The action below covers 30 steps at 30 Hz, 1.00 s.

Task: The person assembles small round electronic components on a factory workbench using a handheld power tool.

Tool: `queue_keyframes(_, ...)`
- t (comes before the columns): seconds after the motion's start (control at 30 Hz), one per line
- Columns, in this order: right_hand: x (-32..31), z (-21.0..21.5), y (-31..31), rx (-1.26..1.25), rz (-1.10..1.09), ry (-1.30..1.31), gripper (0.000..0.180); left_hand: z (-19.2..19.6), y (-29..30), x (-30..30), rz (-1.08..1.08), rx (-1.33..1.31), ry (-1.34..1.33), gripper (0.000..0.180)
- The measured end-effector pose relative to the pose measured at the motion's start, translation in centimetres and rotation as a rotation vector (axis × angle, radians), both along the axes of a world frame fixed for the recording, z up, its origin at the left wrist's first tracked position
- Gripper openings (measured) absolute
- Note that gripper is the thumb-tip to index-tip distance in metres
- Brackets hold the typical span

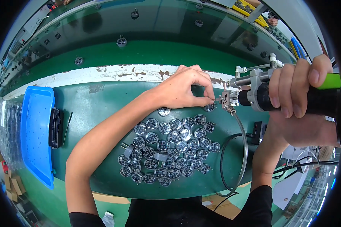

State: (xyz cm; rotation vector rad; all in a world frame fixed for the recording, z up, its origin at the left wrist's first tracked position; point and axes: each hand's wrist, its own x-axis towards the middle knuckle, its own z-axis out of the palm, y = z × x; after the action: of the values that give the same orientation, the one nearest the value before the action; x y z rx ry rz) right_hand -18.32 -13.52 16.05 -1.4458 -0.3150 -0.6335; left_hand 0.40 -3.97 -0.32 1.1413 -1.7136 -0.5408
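Note:
My left hand has its thumb and forefinger pinched together at the metal nozzle block of a hand tool; what lies between the fingertips is too small to make out. Just under the thumb is a round circuit module. My right hand wraps round the black body of this tool, which has a green part on top, metal rods along it and a grey hose. Toward me, many round clear-rimmed circuit modules lie grouped on the green mat, some with metal pins showing.
A blue tray stands at the left, beside a black case and a thin black rod. Beyond a worn white rail, a green conveyor belt carries scattered modules. A black cable loops near the right edge. Other people's hands show at the far side.

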Motion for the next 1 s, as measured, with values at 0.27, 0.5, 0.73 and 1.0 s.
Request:
queue_keyframes(0.27, -0.5, 0.2, 0.3, -0.005, -0.039, 0.033, 0.094, 0.8, 0.1, 0.1, -0.006, 0.054, -0.102, 0.034)
queue_keyframes(0.5, 0.5, -1.6, -2.0, -0.117, 0.021, 0.010, 0.095, 0.7, 0.6, 0.0, 0.003, 0.142, -0.266, 0.030)
queue_keyframes(0.73, 1.5, -2.1, -2.1, -0.237, 0.118, -0.043, 0.099, 0.9, 0.6, 0.0, 0.010, 0.154, -0.257, 0.029)
queue_keyframes(1.0, 1.4, -1.6, -1.2, -0.073, -0.035, 0.079, 0.096, 1.1, 0.5, -0.3, 0.019, 0.159, -0.259, 0.029)
